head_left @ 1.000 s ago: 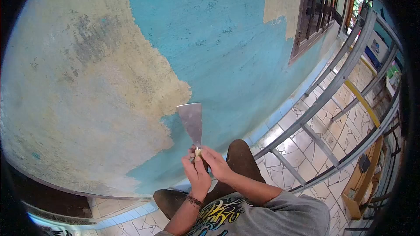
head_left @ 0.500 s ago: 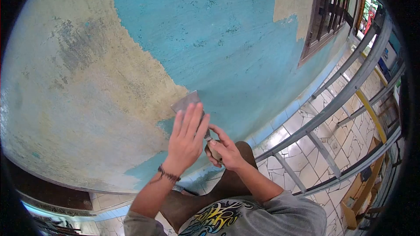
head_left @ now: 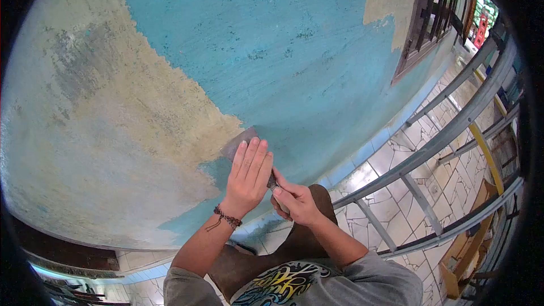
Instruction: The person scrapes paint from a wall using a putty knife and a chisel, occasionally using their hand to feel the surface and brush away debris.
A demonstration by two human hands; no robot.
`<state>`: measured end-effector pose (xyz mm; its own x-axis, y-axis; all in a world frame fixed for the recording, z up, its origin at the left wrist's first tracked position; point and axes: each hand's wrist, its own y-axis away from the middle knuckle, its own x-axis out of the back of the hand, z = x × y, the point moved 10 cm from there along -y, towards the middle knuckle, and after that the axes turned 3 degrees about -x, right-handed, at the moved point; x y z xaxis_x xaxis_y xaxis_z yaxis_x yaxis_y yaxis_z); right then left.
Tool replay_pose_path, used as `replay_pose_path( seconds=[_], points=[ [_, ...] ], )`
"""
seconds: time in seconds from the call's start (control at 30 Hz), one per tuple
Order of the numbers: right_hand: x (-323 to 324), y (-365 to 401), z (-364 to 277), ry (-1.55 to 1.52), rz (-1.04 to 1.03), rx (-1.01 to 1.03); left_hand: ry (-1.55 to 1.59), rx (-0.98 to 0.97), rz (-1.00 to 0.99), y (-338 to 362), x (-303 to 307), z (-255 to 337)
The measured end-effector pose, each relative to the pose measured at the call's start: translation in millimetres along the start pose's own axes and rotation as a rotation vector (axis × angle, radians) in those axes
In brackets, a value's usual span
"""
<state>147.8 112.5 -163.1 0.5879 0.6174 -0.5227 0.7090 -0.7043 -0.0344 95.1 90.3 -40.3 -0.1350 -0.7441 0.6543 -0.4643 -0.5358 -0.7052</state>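
Scraper (head_left: 245,135) is located between the two hands, its blade directed up and to the left of the right-hand grip (head_left: 297,201). The right-hand grip is closed around the handle; the handle is largely hidden, and the dark neck (head_left: 272,181) shows just above the fingers. The left-hand grip (head_left: 246,175) is flat and unclenched: its fingers are extended, held together and laid over the blade.

The broad end of the blade projects past the fingertips of the left-hand grip and lies at the wall (head_left: 243,73), on the border between turquoise paint (head_left: 294,73) and a pale area (head_left: 158,102). Firm contact of the blade edge cannot be confirmed from this view. The turquoise paint extends above and to the right of both grips; the pale area extends to their left.

A braided bracelet (head_left: 228,216) encircles the wrist below the left-hand grip. A bent knee (head_left: 326,199) is positioned just right of the right-hand grip. Farther right, a metal ladder (head_left: 470,119) stands well apart from both grips, over a floor (head_left: 391,209) of irregular pale tiles. A wooden box (head_left: 453,272) is below and well to the right. A barred window (head_left: 416,59) is set well above and to the right.
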Motion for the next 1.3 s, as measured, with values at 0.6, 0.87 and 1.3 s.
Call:
replay_pose_path(
  seconds=[0.6,0.87,1.3],
  points=[
    [16.6,-0.4,-4.9,0.091,0.040,0.067,0.048,-0.048,0.040,-1.8,-10.2,4.6],
    [25.4,-2.0,-1.6,0.136,0.023,0.159,0.132,-0.040,0.049,4.1,-18.1,5.2],
    [39.8,-13.3,0.4,0.109,0.040,0.177,0.126,-0.048,0.019,0.1,-32.9,4.3]
  ],
)
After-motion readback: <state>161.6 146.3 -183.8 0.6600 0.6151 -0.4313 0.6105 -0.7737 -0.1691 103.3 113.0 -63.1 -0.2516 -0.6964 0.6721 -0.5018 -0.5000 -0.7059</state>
